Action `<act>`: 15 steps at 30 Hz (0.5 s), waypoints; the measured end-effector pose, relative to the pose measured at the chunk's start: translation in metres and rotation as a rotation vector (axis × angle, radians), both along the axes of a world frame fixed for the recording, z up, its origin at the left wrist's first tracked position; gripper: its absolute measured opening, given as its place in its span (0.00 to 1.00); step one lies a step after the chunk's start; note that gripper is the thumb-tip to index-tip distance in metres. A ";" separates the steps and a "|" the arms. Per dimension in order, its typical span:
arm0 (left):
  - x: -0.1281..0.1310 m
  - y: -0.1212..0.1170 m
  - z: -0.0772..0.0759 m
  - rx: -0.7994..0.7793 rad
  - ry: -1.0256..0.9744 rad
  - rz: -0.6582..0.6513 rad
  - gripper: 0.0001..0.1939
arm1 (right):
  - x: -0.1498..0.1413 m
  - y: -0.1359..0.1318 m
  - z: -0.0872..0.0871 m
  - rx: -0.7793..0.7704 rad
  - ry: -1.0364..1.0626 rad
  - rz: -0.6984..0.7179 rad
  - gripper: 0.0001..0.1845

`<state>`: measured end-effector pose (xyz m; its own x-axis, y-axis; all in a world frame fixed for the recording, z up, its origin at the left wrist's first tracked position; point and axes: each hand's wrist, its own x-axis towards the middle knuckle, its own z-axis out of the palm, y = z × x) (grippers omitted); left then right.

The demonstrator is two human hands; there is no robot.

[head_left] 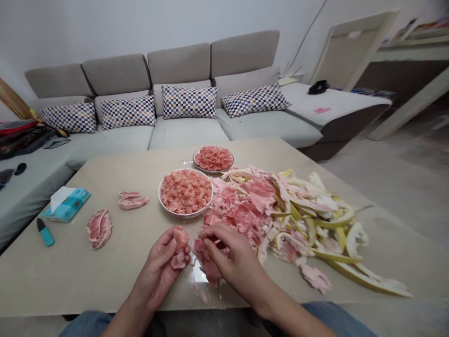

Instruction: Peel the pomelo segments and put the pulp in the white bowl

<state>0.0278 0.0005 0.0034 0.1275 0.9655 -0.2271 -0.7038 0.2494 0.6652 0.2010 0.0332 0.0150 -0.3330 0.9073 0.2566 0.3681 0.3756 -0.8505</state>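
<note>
On the near side of the bowl [185,216], the left hand [162,266] grips pulp [181,238] in curled fingers, long axis toward the bowl; the right hand [235,252] pinches membrane [211,272], trailing away.

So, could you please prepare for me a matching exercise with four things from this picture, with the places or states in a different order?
Things:
1. Left hand
2. Knife
3. Bowl
4. Peels

Places or states:
A. filled with pulp
B. heaped towards the right side of the table
C. holding fruit
D. beside the tissue pack

Right pairs: 1-C, 2-D, 3-A, 4-B.
</note>
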 end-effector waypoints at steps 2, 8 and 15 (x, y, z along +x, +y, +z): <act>0.000 -0.001 0.000 0.024 0.054 0.003 0.14 | 0.005 0.005 -0.004 0.023 -0.160 0.014 0.06; -0.002 -0.003 -0.004 0.007 0.266 0.066 0.19 | 0.009 0.006 -0.008 0.124 -0.251 0.016 0.07; 0.002 -0.003 -0.010 0.050 0.405 0.125 0.20 | -0.004 -0.004 -0.008 0.420 -0.096 0.033 0.09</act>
